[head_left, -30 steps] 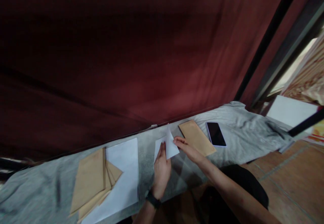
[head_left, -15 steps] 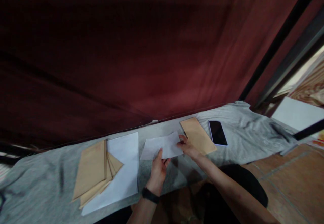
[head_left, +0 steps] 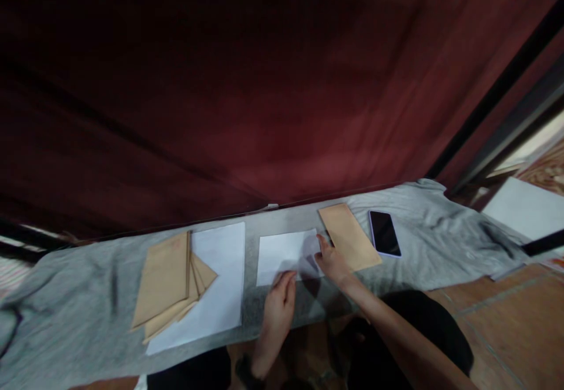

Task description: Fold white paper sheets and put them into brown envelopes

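A folded-looking white sheet of paper [head_left: 282, 255] lies flat on the grey cloth in front of me. My left hand [head_left: 279, 305], with a dark band at its wrist, rests on its side at the paper's near edge. Its fingers are stretched out, with the tips over that edge. At the right end of the sheet is my right hand [head_left: 332, 262], its index finger extended along the border and thumb apart, touching the paper. Just right of that hand lies a brown envelope [head_left: 350, 234].
Several brown envelopes [head_left: 165, 272] are fanned over a larger stack of white paper [head_left: 220, 284] on the left. A phone [head_left: 385, 233] lies right of the single envelope. Grey cloth [head_left: 83, 302] covers the narrow surface, with a dark red curtain [head_left: 273, 114] behind.
The small sheet was tilted and held between both hands; it now lies flat. My left hand has drawn back toward me, and my right index finger has straightened at the sheet's right edge.
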Demonstrator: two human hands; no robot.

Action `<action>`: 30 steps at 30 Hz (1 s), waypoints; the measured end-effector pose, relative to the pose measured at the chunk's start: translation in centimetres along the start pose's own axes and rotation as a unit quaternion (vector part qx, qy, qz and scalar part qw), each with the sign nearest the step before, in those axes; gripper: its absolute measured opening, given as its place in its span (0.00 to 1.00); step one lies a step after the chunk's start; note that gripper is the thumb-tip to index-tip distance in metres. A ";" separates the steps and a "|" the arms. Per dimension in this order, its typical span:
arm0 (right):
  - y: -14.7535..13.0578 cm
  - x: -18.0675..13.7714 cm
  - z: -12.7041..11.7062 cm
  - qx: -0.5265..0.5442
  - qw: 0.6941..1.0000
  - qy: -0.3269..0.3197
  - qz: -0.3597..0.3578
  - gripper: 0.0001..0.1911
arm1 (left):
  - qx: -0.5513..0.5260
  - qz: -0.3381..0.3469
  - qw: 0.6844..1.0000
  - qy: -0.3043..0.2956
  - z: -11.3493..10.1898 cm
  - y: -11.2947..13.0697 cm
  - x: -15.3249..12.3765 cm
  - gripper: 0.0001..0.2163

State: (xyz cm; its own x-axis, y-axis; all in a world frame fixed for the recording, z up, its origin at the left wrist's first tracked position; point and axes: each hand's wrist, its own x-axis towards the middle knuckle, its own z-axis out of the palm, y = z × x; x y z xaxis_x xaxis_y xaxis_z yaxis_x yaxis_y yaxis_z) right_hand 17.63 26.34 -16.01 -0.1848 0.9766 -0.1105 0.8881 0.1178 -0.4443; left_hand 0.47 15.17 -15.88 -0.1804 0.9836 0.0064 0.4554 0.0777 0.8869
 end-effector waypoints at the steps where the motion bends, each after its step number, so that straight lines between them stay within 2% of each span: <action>1: -0.1 0.0 -0.1 -0.012 1.000 -0.011 0.006 0.34 | 0.077 0.060 0.995 0.009 0.1 0.0 0.7 0.19; 2: -0.1 0.1 -0.2 -0.020 1.000 -0.020 0.006 0.34 | 0.149 0.103 0.983 0.011 0.3 -0.1 1.4 0.21; 4: -0.1 0.1 -0.2 -0.018 0.999 -0.027 0.001 0.34 | 0.267 0.144 0.953 0.003 0.6 -0.6 2.7 0.25; 8: 0.3 0.0 -0.1 -0.023 1.000 -0.017 -0.007 0.32 | 0.391 0.148 0.908 0.007 1.5 -2.1 4.0 0.27; 11: 0.4 -0.2 -0.1 -0.039 0.997 0.040 -0.051 0.29 | 0.417 0.143 0.898 0.016 1.9 -2.5 4.1 0.27; 15: -0.7 -0.3 0.4 0.000 0.981 0.110 -0.163 0.27 | 0.413 0.130 0.901 0.023 2.0 -1.6 5.3 0.24; 17: -1.7 -0.3 1.2 0.045 0.973 0.105 -0.201 0.27 | 0.405 0.145 0.902 0.021 1.8 -1.4 6.4 0.23; 20: -2.9 -0.4 2.9 0.066 0.971 0.083 -0.214 0.27 | 0.413 0.182 0.892 -0.007 1.6 -1.9 7.8 0.25; 25: -3.5 -0.5 5.0 0.018 0.965 0.090 -0.247 0.29 | 0.444 0.191 0.875 -0.019 1.9 -3.4 8.3 0.28; 30: -3.3 -0.4 5.5 -0.023 0.963 0.104 -0.249 0.28 | 0.458 0.170 0.873 -0.016 2.0 -3.7 8.2 0.28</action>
State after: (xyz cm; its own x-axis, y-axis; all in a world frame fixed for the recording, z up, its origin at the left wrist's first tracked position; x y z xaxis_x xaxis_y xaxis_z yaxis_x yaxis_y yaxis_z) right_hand 12.43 24.54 -19.42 -0.5085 0.8111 0.2890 0.7295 0.5841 -0.3559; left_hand -0.98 23.21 -20.01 0.1175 0.9781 0.1719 0.9862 -0.1353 0.0957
